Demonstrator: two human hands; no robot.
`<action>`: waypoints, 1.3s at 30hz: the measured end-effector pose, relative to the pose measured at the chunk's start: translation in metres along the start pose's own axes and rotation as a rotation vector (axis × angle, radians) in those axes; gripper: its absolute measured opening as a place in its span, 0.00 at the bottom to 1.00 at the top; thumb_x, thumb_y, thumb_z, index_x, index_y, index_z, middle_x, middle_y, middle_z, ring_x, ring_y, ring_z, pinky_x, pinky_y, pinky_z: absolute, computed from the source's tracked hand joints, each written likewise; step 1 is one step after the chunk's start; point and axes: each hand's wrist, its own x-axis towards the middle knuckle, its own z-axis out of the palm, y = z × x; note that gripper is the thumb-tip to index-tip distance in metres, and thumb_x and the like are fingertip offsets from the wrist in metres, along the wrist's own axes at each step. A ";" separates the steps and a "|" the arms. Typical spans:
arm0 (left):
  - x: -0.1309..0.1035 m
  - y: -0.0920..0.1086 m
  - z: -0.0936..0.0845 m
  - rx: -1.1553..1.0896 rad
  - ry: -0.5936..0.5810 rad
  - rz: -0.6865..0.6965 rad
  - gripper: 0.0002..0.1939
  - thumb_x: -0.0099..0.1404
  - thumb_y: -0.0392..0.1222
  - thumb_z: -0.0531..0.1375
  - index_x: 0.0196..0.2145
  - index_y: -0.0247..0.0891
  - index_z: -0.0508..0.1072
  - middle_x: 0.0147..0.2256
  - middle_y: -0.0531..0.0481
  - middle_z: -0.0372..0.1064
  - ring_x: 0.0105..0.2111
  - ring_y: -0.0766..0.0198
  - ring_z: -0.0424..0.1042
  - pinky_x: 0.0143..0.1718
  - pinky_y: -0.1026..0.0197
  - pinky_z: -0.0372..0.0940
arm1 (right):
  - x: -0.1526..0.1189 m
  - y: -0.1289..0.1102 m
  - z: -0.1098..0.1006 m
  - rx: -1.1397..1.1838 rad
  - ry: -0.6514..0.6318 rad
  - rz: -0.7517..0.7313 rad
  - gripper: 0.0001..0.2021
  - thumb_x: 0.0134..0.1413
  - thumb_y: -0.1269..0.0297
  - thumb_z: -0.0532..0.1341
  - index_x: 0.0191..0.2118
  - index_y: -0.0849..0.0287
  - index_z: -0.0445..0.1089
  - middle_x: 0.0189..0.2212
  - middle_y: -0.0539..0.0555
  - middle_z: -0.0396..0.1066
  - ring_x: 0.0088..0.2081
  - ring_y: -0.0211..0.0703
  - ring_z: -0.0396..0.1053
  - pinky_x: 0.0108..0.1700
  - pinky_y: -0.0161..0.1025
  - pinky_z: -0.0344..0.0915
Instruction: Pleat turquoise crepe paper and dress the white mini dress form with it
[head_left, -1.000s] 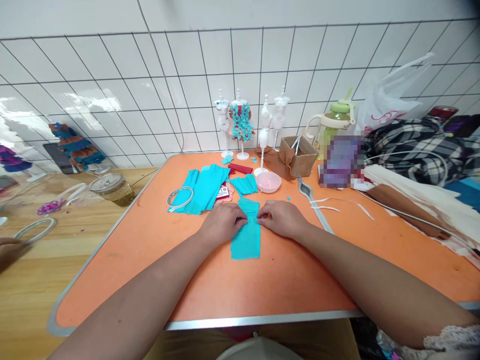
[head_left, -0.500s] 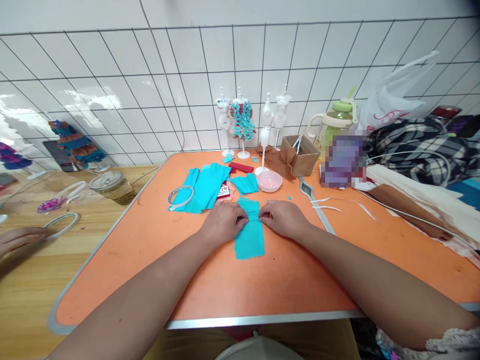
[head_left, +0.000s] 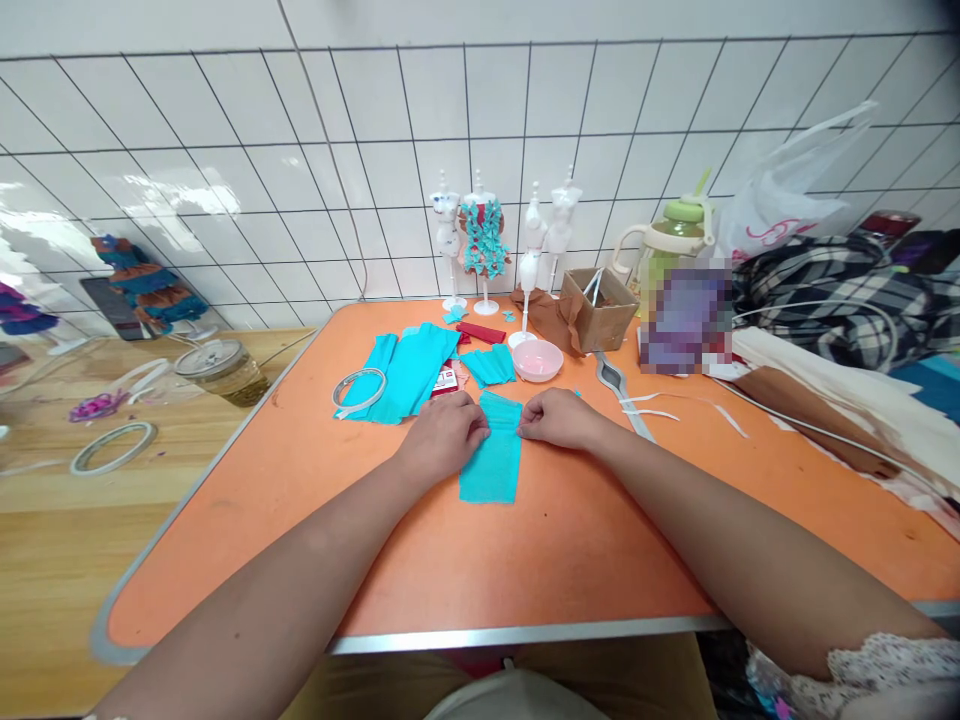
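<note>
A turquoise strip of crepe paper or thin cloth lies on the orange table, creased across its upper part. My left hand pinches its left edge, and my right hand pinches the right edge level with it. Both hands have their fingertips closed on the strip. Beyond them lies a smaller pleated turquoise piece. Larger turquoise sheets spread to the left, with a roll of white tape on top. A pink bowl stands just past my right hand.
Small white mannequins stand by the tiled wall, one dressed in turquoise bows. Near them are a cardboard box and a drink bottle. A wooden table adjoins on the left, holding a jar and another tape roll.
The strip's lower end has swung slightly left and up while both hands keep their pinch. Another person's hand at the far left has let go of the tape roll and left view.
</note>
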 end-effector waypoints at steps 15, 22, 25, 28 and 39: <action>0.003 -0.002 0.007 -0.167 0.126 -0.246 0.08 0.57 0.44 0.61 0.36 0.43 0.74 0.43 0.49 0.69 0.48 0.53 0.64 0.50 0.49 0.57 | 0.006 -0.007 -0.008 -0.177 -0.140 0.059 0.09 0.43 0.57 0.60 0.31 0.52 0.73 0.30 0.49 0.74 0.31 0.41 0.68 0.26 0.33 0.55; -0.005 0.019 -0.006 0.030 -0.044 0.347 0.17 0.69 0.45 0.48 0.47 0.41 0.73 0.41 0.45 0.71 0.43 0.56 0.67 0.46 0.53 0.58 | 0.011 -0.003 -0.005 -0.128 -0.127 0.039 0.08 0.42 0.58 0.62 0.30 0.53 0.73 0.30 0.50 0.74 0.31 0.41 0.68 0.27 0.33 0.55; -0.005 0.020 -0.001 0.132 -0.051 0.334 0.16 0.69 0.46 0.50 0.46 0.43 0.74 0.40 0.45 0.71 0.43 0.55 0.66 0.49 0.48 0.54 | 0.010 -0.002 -0.004 -0.113 -0.115 0.030 0.08 0.43 0.57 0.62 0.30 0.54 0.73 0.30 0.50 0.74 0.32 0.41 0.68 0.27 0.33 0.55; -0.005 0.018 0.001 0.182 -0.024 0.324 0.15 0.68 0.45 0.51 0.45 0.46 0.75 0.40 0.47 0.71 0.44 0.54 0.65 0.53 0.45 0.48 | -0.002 0.002 -0.004 -0.077 -0.046 -0.045 0.10 0.49 0.57 0.60 0.34 0.55 0.73 0.31 0.50 0.74 0.33 0.39 0.68 0.28 0.32 0.55; -0.007 0.013 -0.002 0.107 -0.051 0.251 0.15 0.68 0.46 0.51 0.47 0.47 0.74 0.41 0.47 0.70 0.44 0.56 0.65 0.52 0.47 0.49 | -0.030 0.004 -0.007 -0.356 0.099 -0.350 0.19 0.56 0.70 0.51 0.47 0.47 0.74 0.38 0.52 0.73 0.40 0.43 0.69 0.32 0.35 0.54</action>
